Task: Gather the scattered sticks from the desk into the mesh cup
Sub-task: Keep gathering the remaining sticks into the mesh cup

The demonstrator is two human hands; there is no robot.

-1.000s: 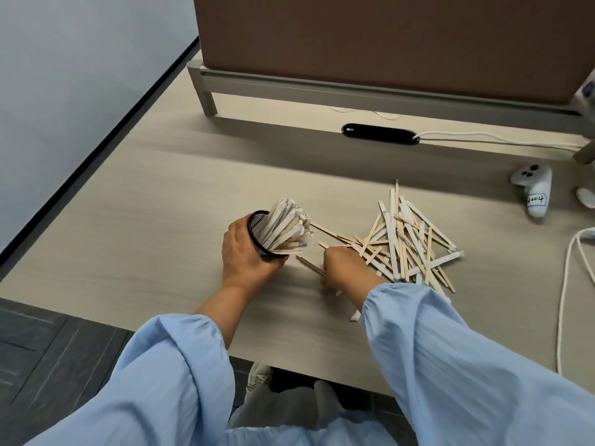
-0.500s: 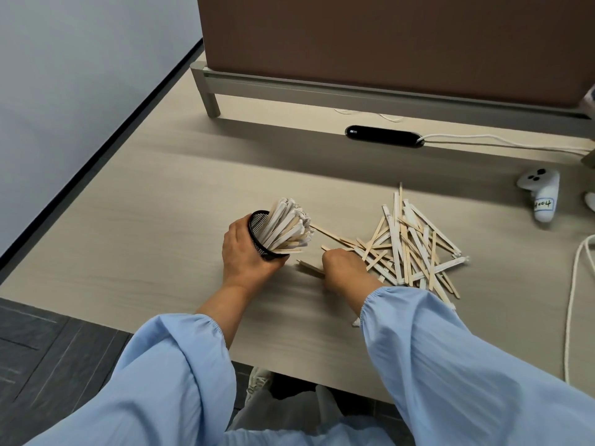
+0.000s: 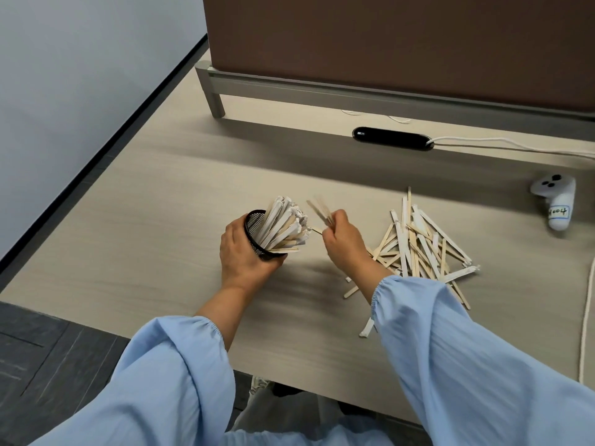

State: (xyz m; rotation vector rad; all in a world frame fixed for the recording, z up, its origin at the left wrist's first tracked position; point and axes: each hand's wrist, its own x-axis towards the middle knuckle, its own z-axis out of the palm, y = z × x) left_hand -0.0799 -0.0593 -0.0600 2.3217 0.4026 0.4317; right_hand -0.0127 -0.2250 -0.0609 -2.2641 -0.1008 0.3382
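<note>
left hand [image 3: 244,252] gripping mesh cup [image 3: 257,235] — tilted, full

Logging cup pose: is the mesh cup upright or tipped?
Tipped. The left hand holds the mesh cup tilted, its mouth and sticks leaning toward the right hand.

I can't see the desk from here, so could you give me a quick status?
Left hand grips tilted mesh cup, already packed. Right hand shut on a few sticks, raised beside cup. Loose pile remains on desk. Nothing in the way.
</note>
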